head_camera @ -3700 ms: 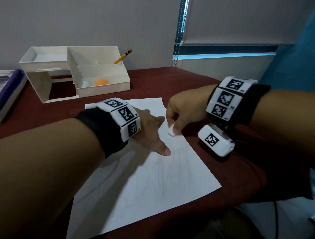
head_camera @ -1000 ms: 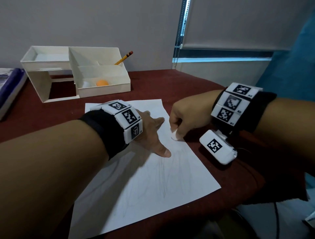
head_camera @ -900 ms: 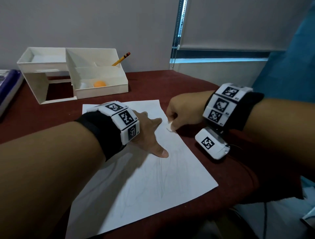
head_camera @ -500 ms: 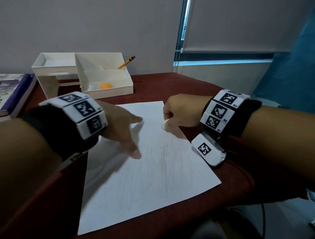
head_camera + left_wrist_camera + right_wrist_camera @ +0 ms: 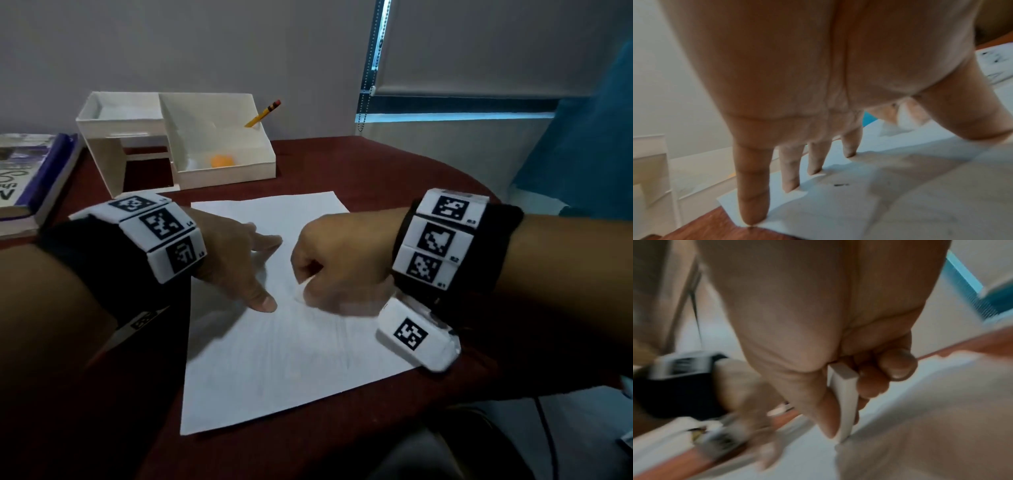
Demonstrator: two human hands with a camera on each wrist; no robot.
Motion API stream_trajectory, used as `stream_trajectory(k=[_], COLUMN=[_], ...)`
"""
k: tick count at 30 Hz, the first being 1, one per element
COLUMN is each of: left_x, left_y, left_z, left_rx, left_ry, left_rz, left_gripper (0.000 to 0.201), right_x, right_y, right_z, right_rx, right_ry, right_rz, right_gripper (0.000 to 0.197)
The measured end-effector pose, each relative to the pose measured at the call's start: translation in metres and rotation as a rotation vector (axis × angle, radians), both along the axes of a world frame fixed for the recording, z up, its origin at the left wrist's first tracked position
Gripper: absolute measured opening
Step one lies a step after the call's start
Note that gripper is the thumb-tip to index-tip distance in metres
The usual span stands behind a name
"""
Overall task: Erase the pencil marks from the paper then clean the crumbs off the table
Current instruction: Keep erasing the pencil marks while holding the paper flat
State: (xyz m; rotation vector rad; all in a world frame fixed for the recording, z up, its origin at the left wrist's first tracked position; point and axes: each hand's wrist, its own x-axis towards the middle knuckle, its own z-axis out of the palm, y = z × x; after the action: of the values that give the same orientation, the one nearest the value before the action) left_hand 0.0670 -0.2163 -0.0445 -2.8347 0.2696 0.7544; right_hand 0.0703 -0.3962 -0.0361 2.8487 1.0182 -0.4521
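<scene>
The left hand (image 5: 233, 253), at 9 o'clock of the right hand (image 5: 337, 260), spreads straight fingers (image 5: 753, 191) on the paper (image 5: 274, 370) so it cannot slide on the bench (image 5: 394, 164). The right hand pinches the eraser (image 5: 844, 400), edge down for rubbing.

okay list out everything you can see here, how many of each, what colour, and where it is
table: one, dark red, under everything
paper: one sheet, white with faint pencil marks, middle of the table
eraser: one, white, pinched in the right hand, tip on the paper
organizer: one, white, back of the table
pencil: one, yellow, leaning in the organizer's right compartment
ball: one, orange, in the organizer's front tray
book: one, purple edge, far left of the table
blind: one, grey, over the window at the back right
left hand: fingers spread, pressing on the paper
right hand: curled around the eraser
</scene>
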Motion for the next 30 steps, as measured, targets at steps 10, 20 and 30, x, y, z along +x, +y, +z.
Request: stream_trajectory(k=[10, 20, 30], left_x=[-0.002, -0.006, -0.039], left_y=[-0.002, -0.003, 0.014], left_z=[-0.001, 0.000, 0.021], left_rx=[0.029, 0.034, -0.130], left_ry=[-0.023, -0.022, 0.015], left_rz=[-0.005, -0.001, -0.011], left_gripper=[0.113, 0.112, 0.124], right_x=[0.002, 0.000, 0.044], right_y=[0.005, 0.008, -0.015], right_z=[0.002, -0.001, 0.003], right_rx=[-0.016, -0.018, 0.049], right_ry=[-0.034, -0.023, -0.237], right_rz=[-0.034, -0.053, -0.118], right_gripper=[0.018, 0.016, 0.025])
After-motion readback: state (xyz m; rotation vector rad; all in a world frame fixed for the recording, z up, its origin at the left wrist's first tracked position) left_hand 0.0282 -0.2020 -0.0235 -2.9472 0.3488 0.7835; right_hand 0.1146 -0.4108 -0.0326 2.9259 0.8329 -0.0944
